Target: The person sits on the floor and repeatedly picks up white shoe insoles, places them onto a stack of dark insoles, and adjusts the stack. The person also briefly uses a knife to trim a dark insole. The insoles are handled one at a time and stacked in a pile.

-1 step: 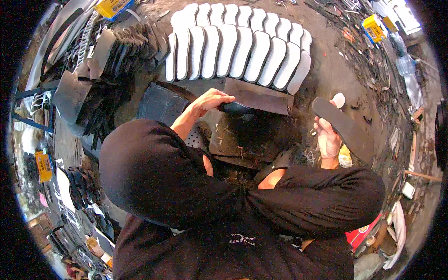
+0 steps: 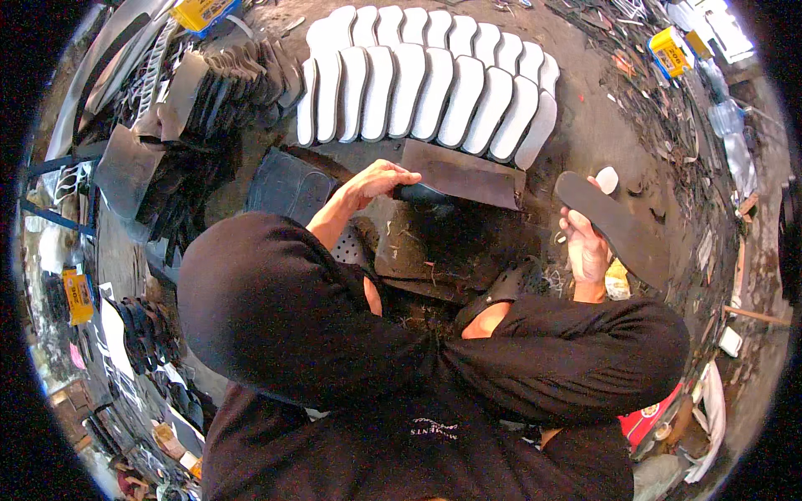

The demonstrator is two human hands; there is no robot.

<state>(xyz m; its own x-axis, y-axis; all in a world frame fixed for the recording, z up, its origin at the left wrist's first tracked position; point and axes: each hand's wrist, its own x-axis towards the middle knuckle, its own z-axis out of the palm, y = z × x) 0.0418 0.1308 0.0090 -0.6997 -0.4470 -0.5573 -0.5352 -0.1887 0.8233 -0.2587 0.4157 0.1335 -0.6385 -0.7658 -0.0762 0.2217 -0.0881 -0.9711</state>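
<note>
My left hand point(image 2: 376, 182) is closed at the left end of a dark brown flat sheet point(image 2: 464, 177), its thumb and fingers on the edge. The sheet has straight edges and lies above a dark block point(image 2: 434, 242) between my feet. Off to the right, my right hand point(image 2: 587, 250) grips a dark grey shoe sole point(image 2: 614, 225) from below, fingers behind it. The sole is tilted, its rounded end up and to the left. Just beyond the sheet, white-topped soles point(image 2: 405, 88) lean together in two curved rows.
Dark cut pieces point(image 2: 242, 92) stand stacked at the far left, near a black panel point(image 2: 288, 184). A small white piece point(image 2: 606, 179) lies by the right hand's sole. Scraps and strips point(image 2: 677, 142) litter the right side. Yellow boxes point(image 2: 670, 52) stand farther out.
The sole in my right hand has tipped very slightly to the left. My left hand and the sheet look nearly the same.
</note>
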